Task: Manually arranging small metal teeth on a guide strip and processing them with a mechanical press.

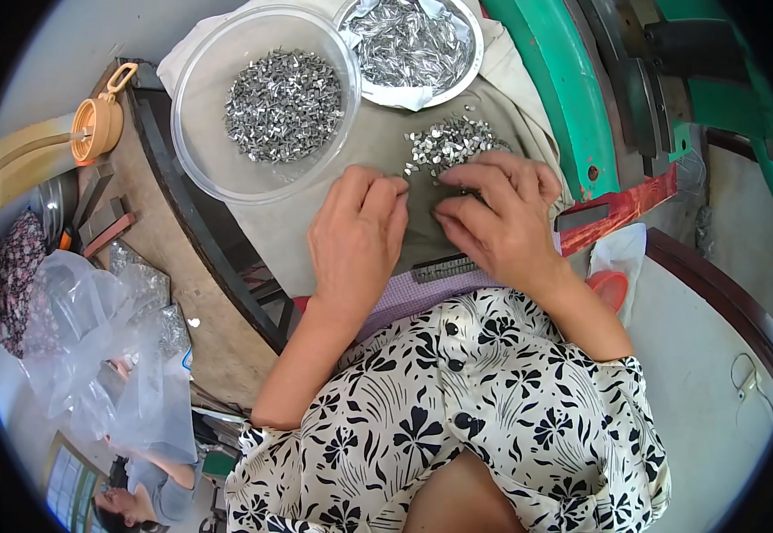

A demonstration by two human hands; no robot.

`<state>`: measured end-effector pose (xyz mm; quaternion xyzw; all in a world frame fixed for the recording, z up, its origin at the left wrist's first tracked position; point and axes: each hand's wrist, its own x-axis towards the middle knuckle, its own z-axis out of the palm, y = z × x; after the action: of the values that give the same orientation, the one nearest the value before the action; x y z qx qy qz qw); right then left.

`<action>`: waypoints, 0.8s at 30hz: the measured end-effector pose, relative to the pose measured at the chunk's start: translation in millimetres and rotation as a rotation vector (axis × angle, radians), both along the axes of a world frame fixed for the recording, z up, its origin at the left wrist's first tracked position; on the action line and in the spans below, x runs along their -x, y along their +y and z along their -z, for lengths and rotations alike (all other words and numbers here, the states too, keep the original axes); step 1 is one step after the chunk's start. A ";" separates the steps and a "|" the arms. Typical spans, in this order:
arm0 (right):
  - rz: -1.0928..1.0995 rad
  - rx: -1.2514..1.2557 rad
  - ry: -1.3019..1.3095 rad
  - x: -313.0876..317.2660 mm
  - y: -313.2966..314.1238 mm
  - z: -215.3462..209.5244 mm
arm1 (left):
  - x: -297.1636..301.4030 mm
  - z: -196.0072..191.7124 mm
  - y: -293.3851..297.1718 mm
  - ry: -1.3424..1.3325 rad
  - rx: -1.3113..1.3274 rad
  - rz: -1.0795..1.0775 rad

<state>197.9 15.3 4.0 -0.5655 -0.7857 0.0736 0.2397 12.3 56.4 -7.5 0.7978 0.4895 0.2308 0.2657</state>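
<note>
My left hand point(357, 233) is closed over the cloth-covered work surface point(426, 233), its thumb and fingertips pressed together; anything between them is too small to make out. My right hand point(509, 216) is curled beside it, fingertips bent inward and thumb drawn close under them, at the near edge of a loose pile of small shiny metal pieces point(448, 145). What its fingers hold, if anything, is hidden. Just below the hands, a dark ridged strip point(445, 268) lies at the edge of a purple checked cloth point(401, 300).
A large clear plastic bowl point(193, 133) of short metal pieces stands far left. Beside it is a white bowl point(473, 55) of longer silvery strips. Green machine framing point(564, 98) borders the right. Plastic bags point(93, 320) lie left; another person point(151, 493) appears lower left.
</note>
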 end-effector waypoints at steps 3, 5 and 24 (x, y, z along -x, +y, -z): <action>-0.008 -0.084 0.067 -3.8 -12.9 -3.2 | 1.9 1.6 -2.2 -0.084 0.042 -0.070; -0.017 -0.067 0.055 -7.4 -26.3 -7.6 | 2.3 1.8 -2.7 -0.074 0.030 -0.061; -0.071 0.067 0.096 5.0 -53.5 -0.3 | 35.3 -22.5 -19.0 -0.131 0.147 -0.103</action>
<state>192.9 -38.2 4.3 -0.5407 -0.7900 0.1355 0.2553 -23.0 37.4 15.0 0.7331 0.5271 0.2592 0.3428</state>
